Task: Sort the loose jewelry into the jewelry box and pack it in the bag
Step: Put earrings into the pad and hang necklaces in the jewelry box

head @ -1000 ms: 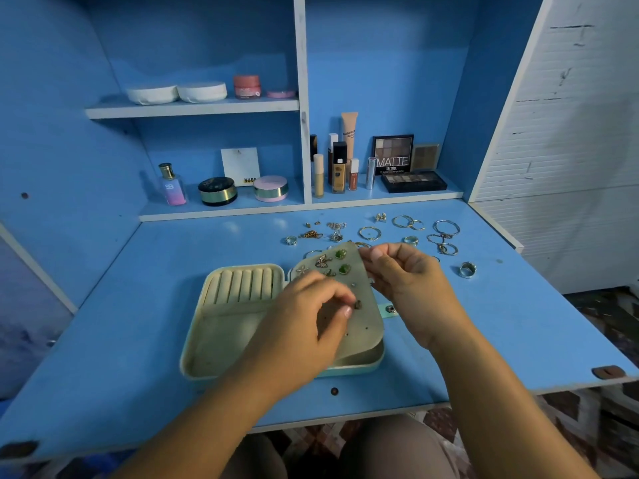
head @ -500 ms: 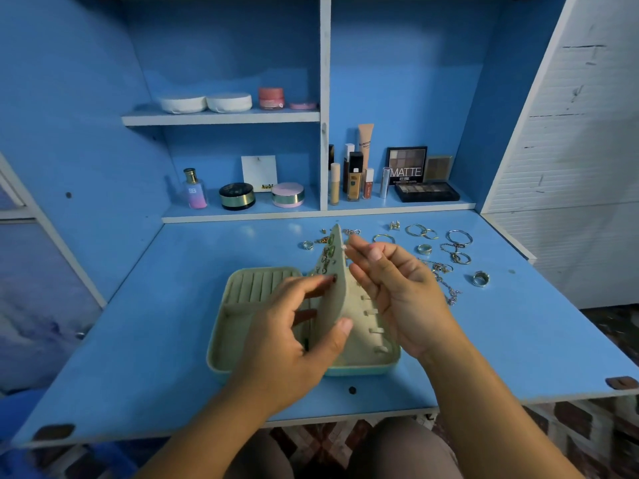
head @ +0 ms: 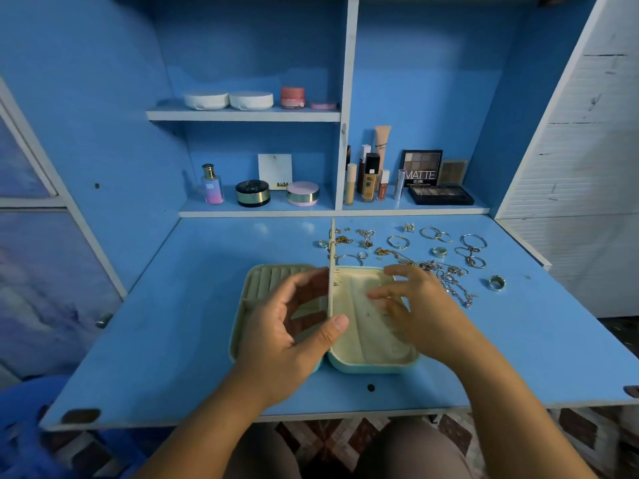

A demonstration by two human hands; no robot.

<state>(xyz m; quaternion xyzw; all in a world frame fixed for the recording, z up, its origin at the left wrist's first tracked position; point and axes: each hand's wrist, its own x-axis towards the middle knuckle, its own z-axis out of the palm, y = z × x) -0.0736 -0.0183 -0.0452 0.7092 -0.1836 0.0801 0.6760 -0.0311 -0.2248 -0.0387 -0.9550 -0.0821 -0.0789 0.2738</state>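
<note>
A mint-green jewelry box [head: 371,366] lies open on the blue desk. Its left half has ring rolls [head: 273,276], its right half a cream lining. A thin earring panel [head: 332,271] stands upright on edge along the middle, with small earrings pinned near its top. My left hand [head: 294,333] grips the panel, thumb at its near edge and fingers on the left face. My right hand [head: 415,312] hovers over the right half, fingers spread. Loose rings, hoops and chains [head: 439,252] lie behind and right of the box. No bag is in view.
Desk shelves behind hold cosmetics: a perfume bottle [head: 211,184], round compacts [head: 252,192], foundation tubes [head: 370,174] and an eyeshadow palette [head: 441,195]. A silver ring [head: 497,282] lies apart at the right. A white wall panel [head: 587,150] borders the desk's right side.
The earring panel swung from lying over the right half up to fully upright. My right hand let go of it and dropped over the cream lining. The camera moved closer.
</note>
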